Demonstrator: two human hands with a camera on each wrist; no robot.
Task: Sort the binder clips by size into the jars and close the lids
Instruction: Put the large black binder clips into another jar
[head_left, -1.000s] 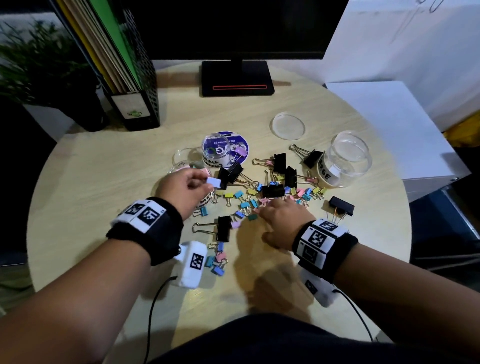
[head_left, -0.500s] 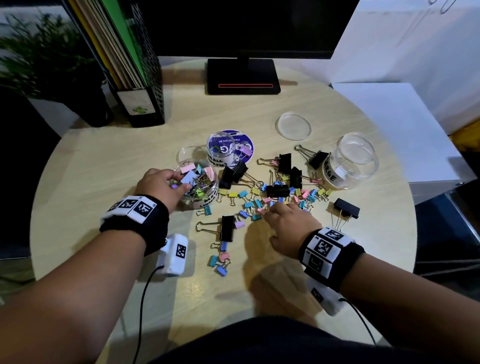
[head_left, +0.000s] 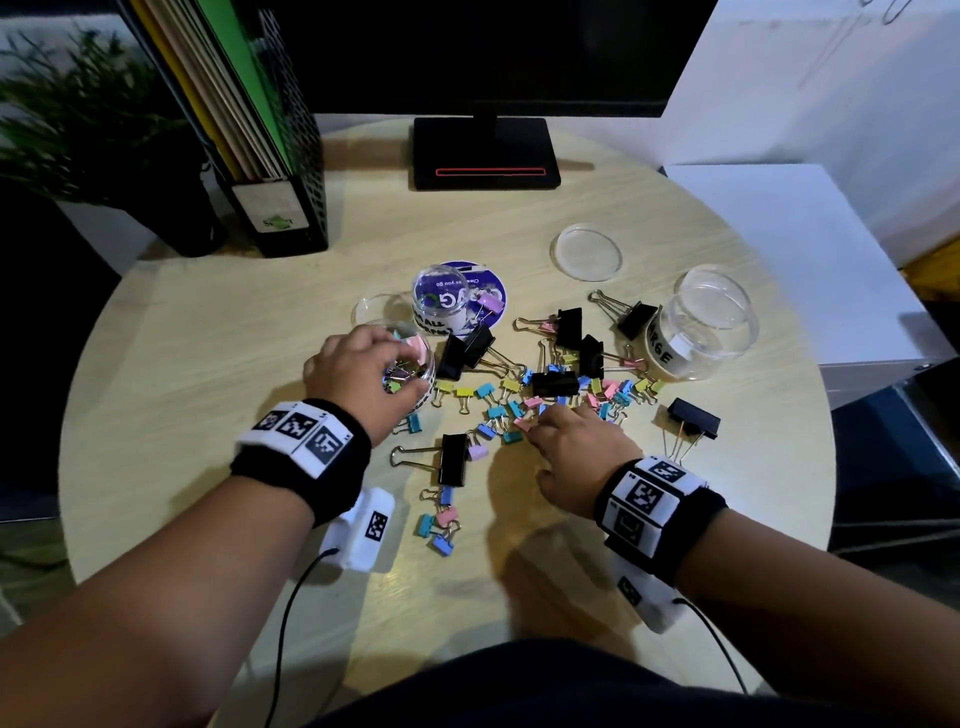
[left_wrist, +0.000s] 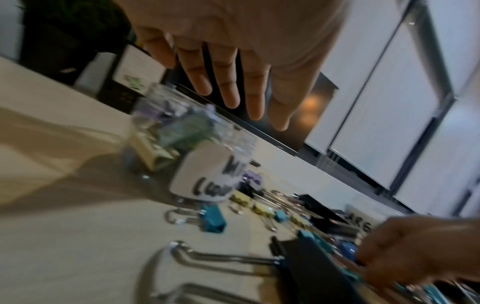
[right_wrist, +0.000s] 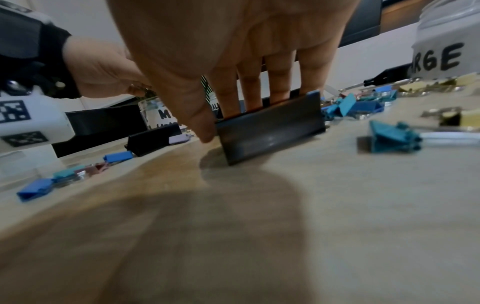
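The left hand (head_left: 363, 376) hangs over the jar (left_wrist: 187, 148) of coloured clips, its fingers (left_wrist: 228, 82) straight and holding nothing. The right hand (head_left: 574, 449) pinches a black clip (right_wrist: 270, 127) standing on the table (head_left: 208, 364); beyond its fingertips lie more clips (head_left: 550, 395).

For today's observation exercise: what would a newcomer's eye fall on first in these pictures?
First, the scatter of pastel and black binder clips across the middle of the round table. Next, the left hand over the open jar of coloured clips, fingers spread. The right hand reaches into the pile, and the empty jar marked LARGE stands at the pile's right.
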